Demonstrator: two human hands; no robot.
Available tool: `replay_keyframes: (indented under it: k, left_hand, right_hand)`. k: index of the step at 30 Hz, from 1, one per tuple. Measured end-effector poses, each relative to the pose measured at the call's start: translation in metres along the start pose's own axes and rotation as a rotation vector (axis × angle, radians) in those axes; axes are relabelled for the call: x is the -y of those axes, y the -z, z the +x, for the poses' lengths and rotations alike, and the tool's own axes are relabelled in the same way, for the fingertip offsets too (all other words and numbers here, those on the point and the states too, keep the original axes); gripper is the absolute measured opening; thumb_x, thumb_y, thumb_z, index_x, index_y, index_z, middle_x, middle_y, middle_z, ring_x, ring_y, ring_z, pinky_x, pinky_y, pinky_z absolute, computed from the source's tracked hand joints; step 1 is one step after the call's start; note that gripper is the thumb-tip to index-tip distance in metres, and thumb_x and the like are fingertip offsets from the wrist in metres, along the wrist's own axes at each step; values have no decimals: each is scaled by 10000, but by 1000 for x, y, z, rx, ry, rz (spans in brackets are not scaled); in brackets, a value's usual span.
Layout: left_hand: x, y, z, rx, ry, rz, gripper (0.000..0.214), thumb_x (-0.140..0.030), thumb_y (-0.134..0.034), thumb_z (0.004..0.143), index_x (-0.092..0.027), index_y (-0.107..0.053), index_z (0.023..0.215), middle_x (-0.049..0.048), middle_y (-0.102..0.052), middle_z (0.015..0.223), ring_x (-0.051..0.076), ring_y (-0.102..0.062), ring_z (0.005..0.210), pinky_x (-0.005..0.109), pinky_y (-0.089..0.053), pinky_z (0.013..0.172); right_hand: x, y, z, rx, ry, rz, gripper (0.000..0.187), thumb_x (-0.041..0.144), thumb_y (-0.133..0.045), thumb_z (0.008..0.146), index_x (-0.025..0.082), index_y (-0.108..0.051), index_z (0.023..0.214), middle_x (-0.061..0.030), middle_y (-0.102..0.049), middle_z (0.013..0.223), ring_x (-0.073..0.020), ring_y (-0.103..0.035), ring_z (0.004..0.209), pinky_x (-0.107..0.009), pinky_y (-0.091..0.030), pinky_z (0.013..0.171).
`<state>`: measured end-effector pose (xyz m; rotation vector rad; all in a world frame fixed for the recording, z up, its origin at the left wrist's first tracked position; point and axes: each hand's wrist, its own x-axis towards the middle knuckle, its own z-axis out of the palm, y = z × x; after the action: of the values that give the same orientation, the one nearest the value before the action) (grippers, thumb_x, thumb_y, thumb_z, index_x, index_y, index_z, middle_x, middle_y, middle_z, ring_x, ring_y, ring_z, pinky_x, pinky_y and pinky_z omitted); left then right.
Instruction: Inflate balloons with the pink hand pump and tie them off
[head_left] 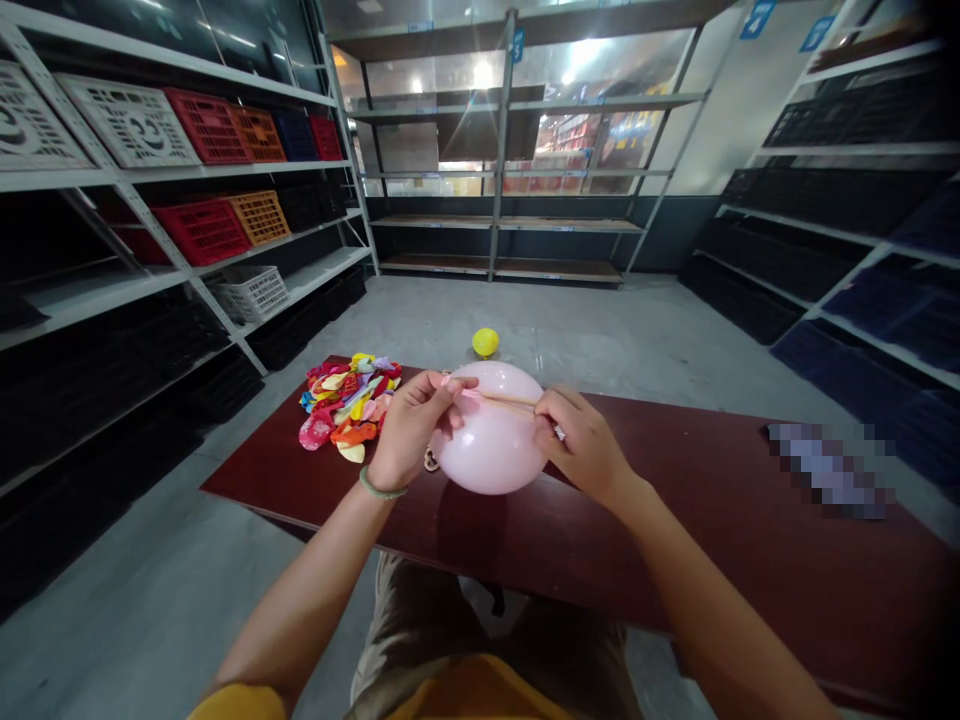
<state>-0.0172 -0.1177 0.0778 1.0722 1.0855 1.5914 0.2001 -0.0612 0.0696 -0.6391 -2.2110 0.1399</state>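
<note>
A blown-up pale pink balloon (491, 445) rests on the dark red table (720, 520) between my hands. My left hand (412, 425) is closed, pinching the balloon's stretched neck (469, 392) at its left end. My right hand (581, 440) is closed too, pinching the other end of a thin stretched strand that runs across the top of the balloon. A green bracelet sits on my left wrist.
A pile of several flat, uninflated coloured balloons (346, 405) lies on the table's far left corner. A small yellow balloon (485, 342) sits on the concrete floor beyond the table. Shelving with plastic crates (206, 125) lines the left, back and right.
</note>
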Motion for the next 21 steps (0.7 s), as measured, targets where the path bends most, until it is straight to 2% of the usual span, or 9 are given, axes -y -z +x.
replay_keyframes:
  k: [3, 7, 14, 18, 21]
  left_hand:
    - [2, -2, -5, 31, 8, -67, 327, -435, -715, 829, -172, -555, 720, 18, -707, 679, 51, -480, 417, 164, -312, 374]
    - [1, -3, -7, 58, 43, -146, 341, -433, -726, 818, -167, -521, 755, 56, -758, 926, 15, -438, 376, 158, -281, 334]
    - [6, -2, -5, 62, 82, -169, 327, -416, -742, 809, -156, -544, 785, 72, -755, 952, 22, -506, 432, 139, -362, 374]
    - [4, 3, -5, 165, 140, -136, 333, -416, -717, 836, -164, -504, 786, 99, -757, 978, 40, -540, 430, 142, -360, 356]
    - [-1, 8, -7, 314, 201, -71, 330, -419, -696, 856, -170, -495, 774, 107, -757, 923, 79, -601, 483, 158, -409, 384]
  right_hand:
    - [-4, -2, -4, 9, -34, 39, 134, 141, -433, 836, 238, -437, 745, -2, -498, 736, -163, -486, 685, -299, -418, 624]
    - [-6, -2, -5, 30, -38, 60, 142, 144, -430, 848, 238, -438, 741, -3, -503, 738, -165, -497, 701, -302, -426, 640]
    - [-7, -6, -7, 4, 6, 50, 150, 112, -441, 838, 236, -439, 754, -3, -495, 737, -168, -497, 703, -303, -435, 634]
    - [-3, -1, -9, -38, 110, -88, 144, 103, -446, 836, 242, -461, 799, -30, -532, 786, -199, -527, 777, -354, -488, 702]
    - [-1, 6, -7, -55, 155, -225, 130, 120, -444, 876, 232, -508, 856, -66, -571, 867, -213, -564, 826, -359, -517, 702]
